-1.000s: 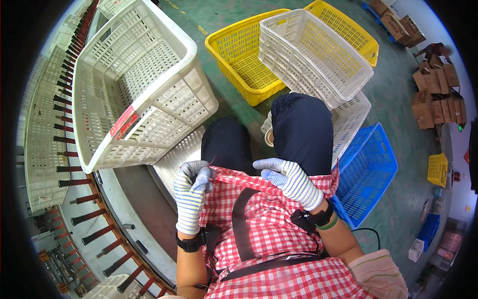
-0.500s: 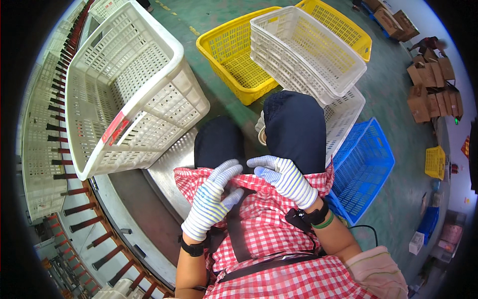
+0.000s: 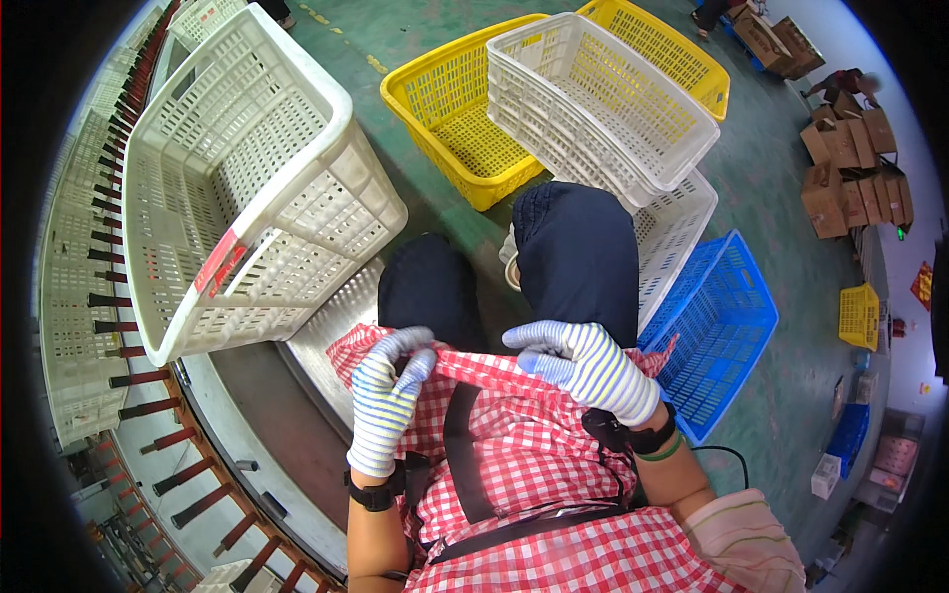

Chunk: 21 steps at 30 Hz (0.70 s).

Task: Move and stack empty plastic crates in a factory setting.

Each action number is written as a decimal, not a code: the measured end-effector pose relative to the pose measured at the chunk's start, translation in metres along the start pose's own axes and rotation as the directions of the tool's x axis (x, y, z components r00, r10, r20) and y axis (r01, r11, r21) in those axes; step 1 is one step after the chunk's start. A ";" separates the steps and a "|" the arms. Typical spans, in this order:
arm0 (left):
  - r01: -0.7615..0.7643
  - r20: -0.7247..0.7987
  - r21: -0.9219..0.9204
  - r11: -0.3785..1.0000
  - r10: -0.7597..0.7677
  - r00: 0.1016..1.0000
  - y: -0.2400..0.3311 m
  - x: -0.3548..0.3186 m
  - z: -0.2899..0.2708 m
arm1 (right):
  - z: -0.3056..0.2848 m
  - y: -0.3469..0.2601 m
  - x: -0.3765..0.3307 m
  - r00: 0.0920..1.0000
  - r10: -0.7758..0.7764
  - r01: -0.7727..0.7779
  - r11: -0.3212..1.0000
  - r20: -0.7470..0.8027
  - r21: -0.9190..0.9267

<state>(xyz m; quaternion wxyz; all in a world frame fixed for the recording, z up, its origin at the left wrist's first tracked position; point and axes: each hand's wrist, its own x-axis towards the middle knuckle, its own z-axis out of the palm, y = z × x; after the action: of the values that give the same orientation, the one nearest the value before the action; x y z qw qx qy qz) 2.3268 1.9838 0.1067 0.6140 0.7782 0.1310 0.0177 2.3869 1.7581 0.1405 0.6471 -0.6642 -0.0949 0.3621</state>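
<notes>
Fingers (image 3: 403, 342), gloved: left hand (image 3: 384, 403) pinching hem (image 3: 479, 367) of red gingham apron (image 3: 549, 440); right hand (image 3: 600, 374) loosely curled at hem, grip unclear.

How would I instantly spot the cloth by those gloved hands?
Start at the green floor, then find the dark trousers in mid-picture. Just below them, the cloth spreads toward the lower edge, its top edge at the left hand and right hand. Its red-and-white checks set it apart from the plain trousers.
</notes>
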 end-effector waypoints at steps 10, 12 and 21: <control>-0.264 0.226 0.255 0.930 0.209 0.952 0.033 -0.004 0.019 | -0.005 0.012 0.028 0.997 -0.010 -0.005 0.979 0.076 0.205; -0.326 0.239 0.275 0.904 0.265 0.934 0.024 -0.002 0.023 | -0.005 0.014 0.026 0.997 -0.019 0.000 0.970 0.074 0.241; -0.165 0.237 -0.067 0.984 0.177 0.955 0.020 -0.004 0.015 | -0.003 0.014 0.028 0.994 -0.045 0.026 0.982 0.096 0.186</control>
<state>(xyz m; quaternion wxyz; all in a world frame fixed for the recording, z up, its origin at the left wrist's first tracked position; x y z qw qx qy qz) 2.3293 1.9642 0.1227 0.6394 0.7685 -0.0129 -0.0211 2.4041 1.7700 0.1168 0.7068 -0.5806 -0.1049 0.3903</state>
